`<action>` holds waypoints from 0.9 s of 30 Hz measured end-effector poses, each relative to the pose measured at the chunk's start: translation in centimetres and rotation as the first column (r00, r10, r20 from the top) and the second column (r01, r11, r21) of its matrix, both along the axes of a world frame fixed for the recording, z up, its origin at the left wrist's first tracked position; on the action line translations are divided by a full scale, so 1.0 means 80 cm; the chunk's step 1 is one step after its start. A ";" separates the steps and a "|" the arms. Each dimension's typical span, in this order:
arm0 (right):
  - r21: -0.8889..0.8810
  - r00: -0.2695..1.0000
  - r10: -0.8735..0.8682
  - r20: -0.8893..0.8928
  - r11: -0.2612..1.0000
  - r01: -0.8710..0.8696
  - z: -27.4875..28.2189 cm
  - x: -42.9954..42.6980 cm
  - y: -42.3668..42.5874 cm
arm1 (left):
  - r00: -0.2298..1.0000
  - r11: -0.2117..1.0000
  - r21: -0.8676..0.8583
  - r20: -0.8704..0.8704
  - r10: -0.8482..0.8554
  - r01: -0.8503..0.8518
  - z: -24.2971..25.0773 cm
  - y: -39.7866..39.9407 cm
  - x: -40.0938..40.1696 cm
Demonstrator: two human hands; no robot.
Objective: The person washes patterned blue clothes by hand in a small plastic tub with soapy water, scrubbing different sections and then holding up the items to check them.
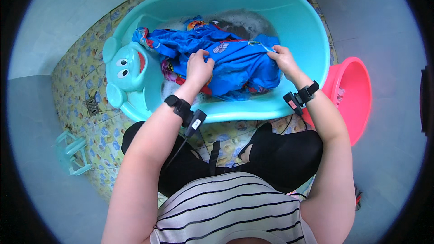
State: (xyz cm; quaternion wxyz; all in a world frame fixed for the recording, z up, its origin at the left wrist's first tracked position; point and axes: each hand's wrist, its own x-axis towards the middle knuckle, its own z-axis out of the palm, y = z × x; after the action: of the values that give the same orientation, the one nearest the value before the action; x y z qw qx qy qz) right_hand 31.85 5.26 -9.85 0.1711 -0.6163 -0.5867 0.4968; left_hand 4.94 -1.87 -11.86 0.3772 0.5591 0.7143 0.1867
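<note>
A turquoise plastic baby bathtub [305, 51] with a cartoon animal head at its left end holds soapy water [244, 20]. Wet blue fabric [234, 67] with red, flower and cartoon prints lies bunched in it. My left hand [199, 65] rests on the middle of the fabric with curled fingers; whether it pinches any cloth is not clear. Near the right end of the bundle, my right hand [284, 60] pinches the cloth's edge between thumb and fingers. Both wrists wear black straps with small devices.
A pink plastic basin [354, 101] leans tilted at the tub's right, with something pale inside. A small turquoise plastic stool [73, 152] lies at the left near a floor drain [92, 105]. Pale walls flank the patterned tile floor [105, 135]. Cables hang from the wrist devices.
</note>
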 end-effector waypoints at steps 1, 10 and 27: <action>0.013 1.000 0.005 0.003 1.000 -0.005 0.013 -0.009 -0.002 | 0.951 0.973 -0.098 0.214 0.223 -0.206 0.011 0.005 0.004; 0.641 0.928 0.373 -0.012 0.715 -0.279 0.094 -0.157 -0.111 | -0.024 0.755 -0.655 0.755 0.655 0.013 -0.043 0.002 0.048; 0.570 0.985 0.129 0.118 0.803 -0.173 0.006 -0.193 -0.052 | -0.118 0.639 -0.706 0.694 0.710 -0.305 0.020 0.014 0.037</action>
State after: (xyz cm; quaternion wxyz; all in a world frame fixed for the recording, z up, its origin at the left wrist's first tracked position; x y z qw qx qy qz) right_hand 16.37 1.08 -9.38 0.2885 -0.5042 -0.7627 0.2843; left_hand 7.87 -0.73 -10.26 0.7130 -0.0997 0.4704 0.5104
